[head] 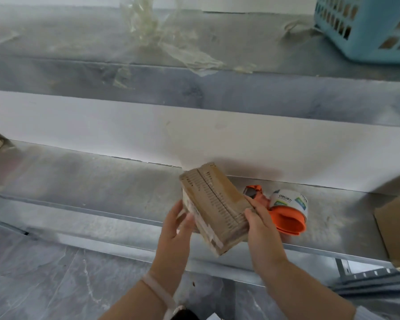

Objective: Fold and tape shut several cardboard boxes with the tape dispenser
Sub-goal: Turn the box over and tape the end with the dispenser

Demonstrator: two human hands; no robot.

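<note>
Small cardboard box [214, 211] is tilted in the air over the desk [90, 181] edge, left hand [176, 229] and right hand [261, 229] both gripping its sides. Seam maybe untaped, so flaps could pop. Tape dispenser [286, 211] at 3 o'clock, easy to knock.

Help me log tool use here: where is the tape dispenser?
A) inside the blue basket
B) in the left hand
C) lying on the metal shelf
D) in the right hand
C: the tape dispenser lies on the metal shelf beyond the right hand, which together with the left hand holds the cardboard box.
</note>
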